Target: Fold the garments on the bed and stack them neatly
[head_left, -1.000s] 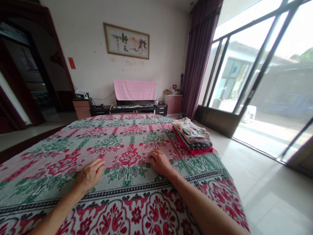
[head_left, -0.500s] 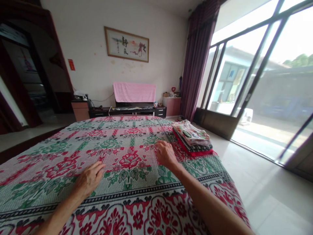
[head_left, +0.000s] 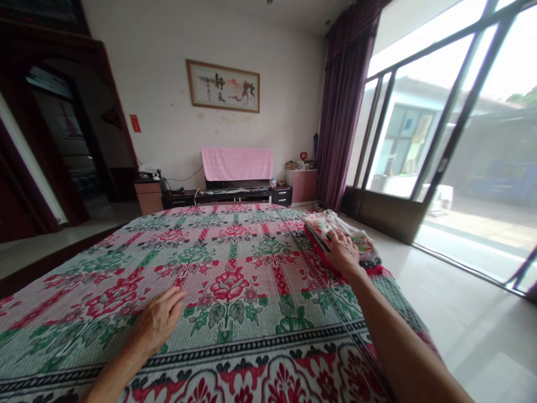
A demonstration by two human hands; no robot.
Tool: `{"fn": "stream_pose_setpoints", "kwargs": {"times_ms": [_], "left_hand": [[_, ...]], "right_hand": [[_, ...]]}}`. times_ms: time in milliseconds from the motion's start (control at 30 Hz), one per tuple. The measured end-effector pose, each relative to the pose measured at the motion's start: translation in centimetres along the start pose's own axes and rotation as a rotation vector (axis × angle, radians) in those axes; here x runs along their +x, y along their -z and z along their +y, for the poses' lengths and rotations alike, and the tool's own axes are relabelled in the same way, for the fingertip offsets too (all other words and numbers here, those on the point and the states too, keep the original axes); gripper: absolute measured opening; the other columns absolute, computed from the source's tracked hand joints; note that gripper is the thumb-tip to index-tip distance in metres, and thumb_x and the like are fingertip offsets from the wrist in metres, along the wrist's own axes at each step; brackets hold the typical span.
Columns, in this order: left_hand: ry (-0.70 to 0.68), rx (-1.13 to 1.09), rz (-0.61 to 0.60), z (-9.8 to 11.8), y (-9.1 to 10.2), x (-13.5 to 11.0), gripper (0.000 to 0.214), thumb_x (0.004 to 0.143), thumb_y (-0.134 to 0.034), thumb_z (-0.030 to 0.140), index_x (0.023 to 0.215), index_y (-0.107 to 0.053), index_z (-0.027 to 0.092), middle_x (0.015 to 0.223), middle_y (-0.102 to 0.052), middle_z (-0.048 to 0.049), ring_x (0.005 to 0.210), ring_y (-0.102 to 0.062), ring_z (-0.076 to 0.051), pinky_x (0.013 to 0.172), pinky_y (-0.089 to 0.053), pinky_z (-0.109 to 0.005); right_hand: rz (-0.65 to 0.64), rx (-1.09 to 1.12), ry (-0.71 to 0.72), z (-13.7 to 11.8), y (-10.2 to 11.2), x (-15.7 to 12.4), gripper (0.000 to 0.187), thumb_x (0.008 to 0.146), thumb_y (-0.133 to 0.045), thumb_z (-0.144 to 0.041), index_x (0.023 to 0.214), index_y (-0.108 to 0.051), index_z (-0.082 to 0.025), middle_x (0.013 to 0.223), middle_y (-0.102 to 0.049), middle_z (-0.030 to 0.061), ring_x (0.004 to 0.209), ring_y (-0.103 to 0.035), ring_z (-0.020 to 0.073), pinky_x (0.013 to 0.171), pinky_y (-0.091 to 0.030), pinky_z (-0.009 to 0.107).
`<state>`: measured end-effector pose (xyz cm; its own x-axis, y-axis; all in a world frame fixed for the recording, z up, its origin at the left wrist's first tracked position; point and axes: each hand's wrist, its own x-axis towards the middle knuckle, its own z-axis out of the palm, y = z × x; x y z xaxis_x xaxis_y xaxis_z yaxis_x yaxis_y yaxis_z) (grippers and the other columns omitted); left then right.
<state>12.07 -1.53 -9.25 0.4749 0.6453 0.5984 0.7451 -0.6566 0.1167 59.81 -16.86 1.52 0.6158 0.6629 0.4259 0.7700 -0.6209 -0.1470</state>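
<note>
My right hand (head_left: 344,253) is at the near left side of a stack of folded clothes (head_left: 327,221), its fingers stretched over the top piece. That top piece is white with a coloured print; dark patterned and red cloth show beneath it. Part of the stack is hidden behind the hand. On the left, my left hand (head_left: 161,316) rests with fingers extended on a flowered cover (head_left: 229,282) in red, green and white. Nothing shows in the left hand.
The cover's right edge drops toward a pale tiled floor (head_left: 470,313). Ahead, a pink cloth (head_left: 237,163) drapes over a screen on a low black cabinet (head_left: 180,200). A purple curtain (head_left: 342,106) hangs beside the large glass doors (head_left: 419,140).
My right hand has moved right from the bare cover onto the clothes stack, and its fingers have spread. The left hand stays about where it was. The view has shifted slightly.
</note>
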Motion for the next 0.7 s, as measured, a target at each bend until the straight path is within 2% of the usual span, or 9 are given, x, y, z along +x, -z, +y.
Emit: {"fn": "stream_pose_setpoints", "kwargs": {"times_ms": [133, 433, 500, 633, 700], "left_hand": [[0.025, -0.005, -0.013, 0.0, 0.1, 0.1, 0.041, 0.081, -0.042, 0.039, 0.096, -0.075, 0.02, 0.112, -0.071, -0.0083, 0.101, -0.067, -0.022, 0.095, -0.051, -0.03], [0.027, -0.011, -0.036, 0.2, 0.3, 0.0, 0.044, 0.083, -0.04, 0.04, 0.099, -0.075, 0.019, 0.113, -0.07, -0.0098, 0.103, -0.067, -0.023, 0.095, -0.051, -0.033], [0.026, -0.009, -0.033, 0.2, 0.2, 0.0, 0.043, 0.082, -0.041, 0.04, 0.098, -0.075, 0.019, 0.113, -0.07, -0.0096, 0.103, -0.067, -0.023, 0.095, -0.051, -0.032], [0.031, -0.025, -0.036, 0.0, 0.0, -0.1, 0.041, 0.082, -0.042, 0.039, 0.098, -0.075, 0.02, 0.114, -0.07, -0.0086, 0.104, -0.066, -0.023, 0.095, -0.051, -0.031], [0.045, -0.04, -0.047, -0.3, -0.1, -0.2, 0.042, 0.082, -0.042, 0.04, 0.099, -0.074, 0.02, 0.115, -0.069, -0.0084, 0.105, -0.066, -0.023, 0.096, -0.05, -0.031]], "right_hand": [[-0.002, 0.027, 0.029, 1.0, -0.3, 0.2, 0.06, 0.076, -0.054, -0.026, 0.135, -0.047, -0.019, 0.141, -0.046, 0.013, 0.122, -0.045, 0.0318, 0.094, -0.039, 0.044], [-0.031, 0.083, 0.046, 1.4, -0.2, 0.8, 0.054, 0.081, -0.047, -0.024, 0.135, -0.049, -0.017, 0.136, -0.051, 0.0153, 0.116, -0.052, 0.0304, 0.092, -0.041, 0.041], [-0.061, 0.068, 0.051, 1.5, -0.5, 0.6, 0.062, 0.078, -0.055, -0.032, 0.138, -0.044, -0.017, 0.141, -0.046, 0.0157, 0.121, -0.047, 0.0321, 0.095, -0.039, 0.042], [-0.108, 0.001, 0.048, 1.2, -1.0, 0.1, 0.093, 0.064, -0.07, -0.042, 0.145, -0.032, -0.018, 0.152, -0.029, 0.0161, 0.134, -0.031, 0.0358, 0.103, -0.03, 0.047], [-0.139, 0.008, 0.049, 1.1, -0.7, -0.1, 0.095, 0.063, -0.071, -0.044, 0.145, -0.031, -0.017, 0.153, -0.025, 0.0161, 0.135, -0.029, 0.0362, 0.104, -0.029, 0.048]]}}
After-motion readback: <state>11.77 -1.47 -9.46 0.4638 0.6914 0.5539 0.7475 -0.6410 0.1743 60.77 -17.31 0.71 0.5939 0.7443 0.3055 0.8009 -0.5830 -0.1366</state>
